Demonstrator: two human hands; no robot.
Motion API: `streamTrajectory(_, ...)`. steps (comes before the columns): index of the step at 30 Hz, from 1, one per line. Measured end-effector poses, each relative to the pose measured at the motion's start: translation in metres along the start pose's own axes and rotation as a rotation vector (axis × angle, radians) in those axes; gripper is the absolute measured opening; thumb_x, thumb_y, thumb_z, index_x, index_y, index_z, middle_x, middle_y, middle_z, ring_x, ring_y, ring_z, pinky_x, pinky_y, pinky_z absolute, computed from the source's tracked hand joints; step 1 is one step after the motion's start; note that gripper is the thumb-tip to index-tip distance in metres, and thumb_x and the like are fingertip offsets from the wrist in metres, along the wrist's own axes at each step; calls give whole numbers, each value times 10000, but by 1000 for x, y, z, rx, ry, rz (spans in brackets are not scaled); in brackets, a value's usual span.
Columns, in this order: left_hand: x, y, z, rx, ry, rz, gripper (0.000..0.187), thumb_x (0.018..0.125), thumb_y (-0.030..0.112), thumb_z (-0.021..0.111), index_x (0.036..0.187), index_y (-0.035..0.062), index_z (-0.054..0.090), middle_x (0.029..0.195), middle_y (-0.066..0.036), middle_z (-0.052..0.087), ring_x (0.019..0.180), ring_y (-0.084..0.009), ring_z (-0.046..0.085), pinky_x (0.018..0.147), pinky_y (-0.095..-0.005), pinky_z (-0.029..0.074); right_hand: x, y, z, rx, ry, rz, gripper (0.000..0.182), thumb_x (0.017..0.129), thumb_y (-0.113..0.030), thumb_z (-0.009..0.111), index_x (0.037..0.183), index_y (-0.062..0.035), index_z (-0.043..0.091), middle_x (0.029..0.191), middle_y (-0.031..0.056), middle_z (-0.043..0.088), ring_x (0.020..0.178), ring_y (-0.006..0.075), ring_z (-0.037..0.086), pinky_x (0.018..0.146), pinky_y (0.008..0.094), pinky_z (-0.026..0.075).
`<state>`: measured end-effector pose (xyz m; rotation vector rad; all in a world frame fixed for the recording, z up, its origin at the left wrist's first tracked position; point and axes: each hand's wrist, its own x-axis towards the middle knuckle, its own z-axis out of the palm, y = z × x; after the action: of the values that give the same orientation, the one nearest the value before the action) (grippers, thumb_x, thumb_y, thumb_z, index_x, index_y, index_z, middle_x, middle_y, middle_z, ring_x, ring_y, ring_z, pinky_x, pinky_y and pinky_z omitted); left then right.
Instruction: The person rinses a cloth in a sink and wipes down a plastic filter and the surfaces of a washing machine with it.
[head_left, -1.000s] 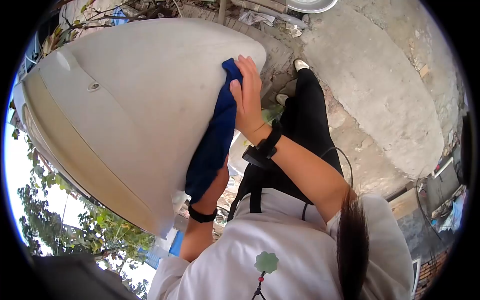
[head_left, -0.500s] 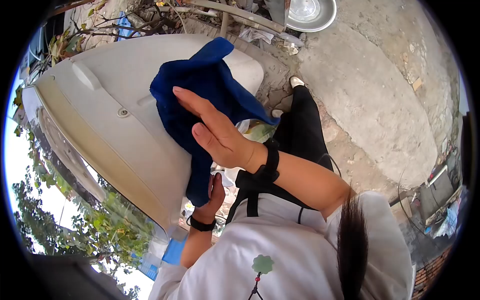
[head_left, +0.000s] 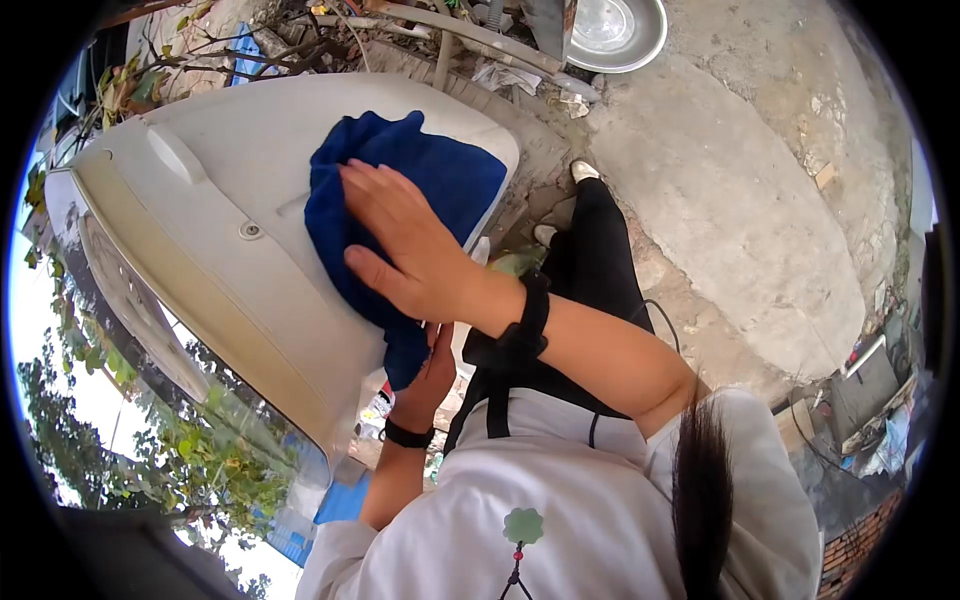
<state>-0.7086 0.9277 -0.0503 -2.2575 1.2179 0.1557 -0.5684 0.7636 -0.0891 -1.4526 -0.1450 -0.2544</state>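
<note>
One broad, smooth off-white shell (head_left: 240, 130) curves to a rounded end, a cream band (head_left: 215, 305) edging its other side. Over it spreads the cloth (head_left: 455, 170), deep blue, soft-looking, matte and creased. The right hand (head_left: 412, 240) lies open on the cloth; the left hand (head_left: 425, 385) touches its narrow lower end, its grip partly hidden. A small round fitting (head_left: 251, 230) sits nearby.

Two hands (head_left: 405, 245) and one cloth (head_left: 452, 178) are showing.
Two wristbands (head_left: 535, 308) and two shoes (head_left: 585, 171) are also showing, while one pendant (head_left: 523, 525), one bead (head_left: 519, 556), one metal basin (head_left: 640, 62), one round fitting (head_left: 251, 231) and one ponytail (head_left: 702, 500) are appearing singly.
</note>
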Motion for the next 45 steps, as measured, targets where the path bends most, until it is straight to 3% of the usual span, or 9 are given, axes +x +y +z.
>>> streamTrajectory(5,-16,-11,-5,-639,124,-187,407,984,144,443,1366,45,539,1456,-64,499,1380,-170,408,1142,-337,270,10,-17,-6,182,-22,-113,572,954,-367,509,1390,-1,451,1385,220,496,1343,374,414,1148,494,248)
streamTrajectory(14,66,5,22,-270,-295,52,433,967,135,492,1382,13,476,1443,-107,506,1333,-235,478,1127,-393,360,-78,216,-1,-300,57,292,365,1033,-226,403,1309,4,470,1420,284,435,1361,424,380,1158,478,265)
streamTrajectory(16,66,8,25,-364,-238,-11,401,949,98,532,1338,2,523,1397,-126,543,1295,-255,514,1106,-384,382,-40,155,-7,58,193,748,514,1049,-355,335,1309,70,460,1422,290,431,1395,409,328,1190,455,190)
streamTrajectory(20,40,4,5,-595,-56,-224,455,916,18,544,1370,28,503,1313,-130,608,1157,-272,619,1002,-325,468,-18,41,-4,103,23,300,549,1026,-326,404,1359,110,425,1403,293,439,1380,411,339,1175,477,192)
streamTrajectory(22,21,13,0,-1429,-129,-685,367,919,111,608,1279,39,609,1308,-117,603,1213,-229,576,1093,-303,386,2,-22,-6,167,-57,37,560,1001,-341,448,1399,52,424,1430,266,429,1383,399,349,1176,480,195)
streamTrajectory(28,37,-6,-15,6,-218,92,359,914,111,546,1254,21,617,1369,-46,579,1288,-188,516,1109,-350,363,9,40,-22,199,-230,167,577,1003,-386,447,1457,-36,385,1496,207,386,1429,352,300,1190,447,181)
streamTrajectory(36,95,27,60,-608,-161,-180,395,908,78,538,1298,56,594,1362,-89,578,1308,-253,505,1122,-394,360,-79,271,-10,-301,-18,384,362,1001,-150,408,1358,-113,456,1475,210,409,1385,388,359,1157,440,273)
streamTrajectory(40,95,29,59,-590,-151,-179,431,888,67,550,1317,54,575,1322,-93,603,1258,-255,545,1104,-377,379,-69,248,-3,107,196,913,623,1033,-466,290,1472,-29,364,1560,235,272,1469,366,201,1199,438,131)
streamTrajectory(45,40,39,50,-595,-188,-298,381,880,51,565,1253,55,646,1292,-101,621,1217,-261,574,1059,-375,420,-65,90,-9,94,49,454,611,1040,-377,363,1456,69,325,1575,225,225,1491,369,123,1203,462,67)
